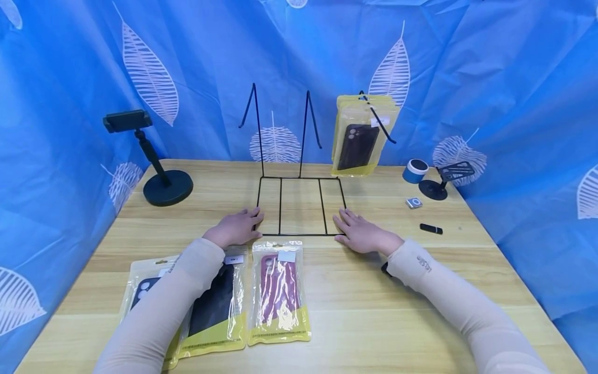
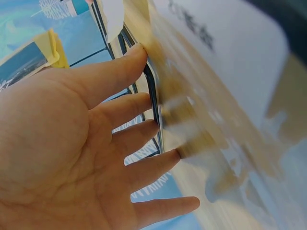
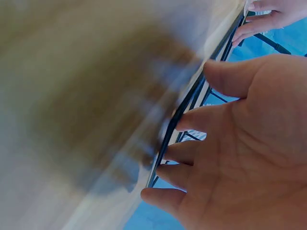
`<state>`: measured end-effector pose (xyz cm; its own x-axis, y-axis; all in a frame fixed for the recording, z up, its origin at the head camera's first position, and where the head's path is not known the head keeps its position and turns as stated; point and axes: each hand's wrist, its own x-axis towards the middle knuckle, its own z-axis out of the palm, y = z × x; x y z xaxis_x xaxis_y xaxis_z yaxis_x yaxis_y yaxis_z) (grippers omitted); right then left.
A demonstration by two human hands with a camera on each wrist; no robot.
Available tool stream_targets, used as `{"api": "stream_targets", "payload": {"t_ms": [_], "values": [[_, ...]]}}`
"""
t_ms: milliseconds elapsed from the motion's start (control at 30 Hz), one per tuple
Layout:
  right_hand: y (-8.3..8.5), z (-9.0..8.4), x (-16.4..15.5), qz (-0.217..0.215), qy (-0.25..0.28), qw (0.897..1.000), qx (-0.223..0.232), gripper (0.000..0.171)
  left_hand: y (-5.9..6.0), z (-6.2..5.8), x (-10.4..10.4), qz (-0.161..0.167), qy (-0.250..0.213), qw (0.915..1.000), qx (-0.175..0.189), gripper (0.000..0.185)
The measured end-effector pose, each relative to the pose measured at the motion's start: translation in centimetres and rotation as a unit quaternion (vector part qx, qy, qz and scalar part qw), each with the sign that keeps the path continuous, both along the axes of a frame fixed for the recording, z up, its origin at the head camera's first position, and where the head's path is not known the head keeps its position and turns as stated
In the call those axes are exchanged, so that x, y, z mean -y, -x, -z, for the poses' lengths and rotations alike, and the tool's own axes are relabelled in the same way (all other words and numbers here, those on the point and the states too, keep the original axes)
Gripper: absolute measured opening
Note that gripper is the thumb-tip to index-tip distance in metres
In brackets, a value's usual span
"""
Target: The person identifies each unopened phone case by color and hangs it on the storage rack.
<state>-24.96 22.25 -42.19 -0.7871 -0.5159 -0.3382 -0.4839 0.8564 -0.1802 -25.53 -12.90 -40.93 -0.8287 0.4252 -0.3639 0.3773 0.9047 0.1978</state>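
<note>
Basically both hands were flat and spread, left hand (image 1: 235, 228) and right hand (image 1: 362, 234) touching opposite sides of the wire rack base (image 1: 300, 206) mid-table (image 1: 420, 291), so any shift needed even pressure to keep the packaged phone case (image 1: 357, 137) hanging on its hook.

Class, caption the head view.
Both hands, left and right, rest flat at the wire rack base.

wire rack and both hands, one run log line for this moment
left hand: open, touching wire rack base left edge | right hand: open, touching base right edge | phone case packs on table
</note>
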Motion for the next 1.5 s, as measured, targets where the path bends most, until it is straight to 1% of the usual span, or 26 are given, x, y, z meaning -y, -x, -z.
{"api": "stream_targets", "payload": {"t_ms": [200,267,367,500,633,700,800,933,1000,1133,1233,1333,1433,1500], "values": [[0.0,0.3,-0.3,-0.01,-0.006,1.0,-0.009,0.06,0.1,0.3,0.1,0.011,-0.005,0.9999,-0.012,0.064],[0.1,0.5,-0.4,-0.018,-0.01,1.0,-0.017,0.058,0.0,0.4,0.2,0.013,-0.003,0.9998,-0.016,0.063],[0.2,0.6,-0.4,-0.022,-0.008,0.999,-0.023,0.057,-0.5,0.4,0.2,0.017,0.006,0.9995,-0.026,0.062],[0.0,0.4,-0.4,-0.021,-0.003,1.0,-0.02,0.056,-1.8,0.0,-0.1,0.022,0.013,0.9991,-0.034,0.059],[-0.1,0.3,-0.2,-0.019,-0.003,1.0,-0.019,0.056,-3.1,-0.6,-0.6,0.031,-0.002,0.9985,-0.045,0.055],[-0.1,0.2,-0.2,-0.017,-0.004,1.0,-0.019,0.056,-3.7,-0.8,-0.9,0.041,-0.005,0.9974,-0.059,0.053],[-0.2,0.1,-0.1,-0.015,-0.004,1.0,-0.017,0.056,-4.6,-1.1,-1.3,0.064,-0.008,0.9943,-0.085,0.043],[-0.1,0.2,-0.2,-0.01,-0.006,1.0,-0.012,0.057,-5.4,-1.3,-1.5,0.083,-0.01,0.9899,-0.115,0.02],[-0.1,0.3,-0.2,-0.008,-0.006,1.0,-0.011,0.057,-5.6,-1.2,-1.5,0.086,-0.014,0.9893,-0.117,0.013],[-0.1,0.1,-0.2,-0.008,-0.004,1.0,-0.009,0.057,-5.8,-0.9,-1.6,0.084,-0.028,0.9899,-0.111,0.003],[-0.2,0.1,-0.1,-0.006,-0.004,1.0,-0.007,0.057,-5.7,-0.5,-1.8,0.08,-0.036,0.9903,-0.108,0.01],[-0.2,0.1,-0.1,-0.005,-0.004,1.0,-0.007,0.057,-5.6,-0.2,-2.0,0.081,-0.039,0.9895,-0.113,0.018],[-0.2,0.1,-0.1,-0.008,-0.005,1.0,-0.011,0.057,-5.6,0.0,-2.0,0.083,-0.044,0.9885,-0.119,0.019],[-0.1,0.2,0.0,-0.008,-0.006,1.0,-0.013,0.057,-5.5,0.0,-2.0,0.082,-0.048,0.9883,-0.119,0.016]]}}
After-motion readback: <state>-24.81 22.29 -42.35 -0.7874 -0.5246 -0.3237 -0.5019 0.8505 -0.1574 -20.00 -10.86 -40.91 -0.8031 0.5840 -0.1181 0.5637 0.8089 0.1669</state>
